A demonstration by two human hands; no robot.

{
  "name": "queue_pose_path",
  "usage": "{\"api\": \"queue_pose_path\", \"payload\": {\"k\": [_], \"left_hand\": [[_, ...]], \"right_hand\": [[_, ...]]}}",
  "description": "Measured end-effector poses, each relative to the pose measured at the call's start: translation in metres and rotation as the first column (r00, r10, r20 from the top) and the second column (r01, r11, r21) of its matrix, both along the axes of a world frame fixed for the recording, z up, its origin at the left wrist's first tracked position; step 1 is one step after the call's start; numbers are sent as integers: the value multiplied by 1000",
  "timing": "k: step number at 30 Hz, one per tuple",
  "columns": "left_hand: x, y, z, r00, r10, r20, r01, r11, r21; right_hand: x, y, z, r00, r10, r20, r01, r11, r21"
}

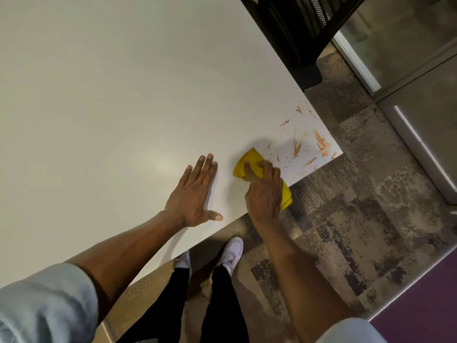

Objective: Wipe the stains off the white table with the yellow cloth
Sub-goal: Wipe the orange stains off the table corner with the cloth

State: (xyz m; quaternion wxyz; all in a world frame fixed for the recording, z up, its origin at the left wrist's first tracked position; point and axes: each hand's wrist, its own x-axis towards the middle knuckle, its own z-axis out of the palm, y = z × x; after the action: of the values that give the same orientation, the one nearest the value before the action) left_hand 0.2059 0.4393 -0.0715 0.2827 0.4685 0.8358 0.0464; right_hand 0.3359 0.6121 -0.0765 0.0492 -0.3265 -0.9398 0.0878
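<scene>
The white table point(123, 95) fills the upper left. Orange streaky stains point(311, 142) cover its near right corner. My right hand point(264, 191) is closed on a bunched yellow cloth point(249, 162) and presses it on the table near the front edge, just left of the stains. Part of the cloth hangs past the table edge under my palm. My left hand point(195, 194) lies flat on the table with fingers spread, a short way left of the cloth, holding nothing.
A black mesh chair point(296, 33) stands at the table's far right side. Patterned carpet point(358, 219) lies to the right, with a glass partition point(408, 58) beyond. My legs and white shoes point(232, 253) stand at the table's front edge.
</scene>
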Motion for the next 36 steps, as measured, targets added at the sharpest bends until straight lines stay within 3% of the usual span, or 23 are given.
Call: {"api": "queue_pose_path", "payload": {"k": [3, 10, 14, 18, 25, 31, 36], "left_hand": [[2, 1, 2, 1000, 9, -3, -9, 1000, -24], [3, 5, 8, 1000, 12, 10, -12, 997, -75], [8, 15, 17, 1000, 11, -10, -12, 991, -136], [12, 33, 20, 998, 54, 26, -52, 995, -85], [1, 65, 13, 1000, 27, 3, -26, 996, -88], [2, 67, 12, 996, 83, 12, -82, 993, -83], [4, 67, 12, 995, 95, 14, -93, 991, -98]], "right_hand": [[-10, 9, 2, 1000, 17, 24, -17, 1000, 7], [58, -26, -7, 995, 97, 38, -97, 995, -13], [23, 12, -4, 999, 31, -28, -31, 1000, 3], [10, 26, -10, 997, 49, -62, -50, 999, -21], [71, 6, -6, 993, 115, -10, -116, 993, -22], [22, 51, -8, 997, 28, -69, -29, 999, -23], [57, 6, -6, 993, 119, -20, -119, 993, -16]]}}
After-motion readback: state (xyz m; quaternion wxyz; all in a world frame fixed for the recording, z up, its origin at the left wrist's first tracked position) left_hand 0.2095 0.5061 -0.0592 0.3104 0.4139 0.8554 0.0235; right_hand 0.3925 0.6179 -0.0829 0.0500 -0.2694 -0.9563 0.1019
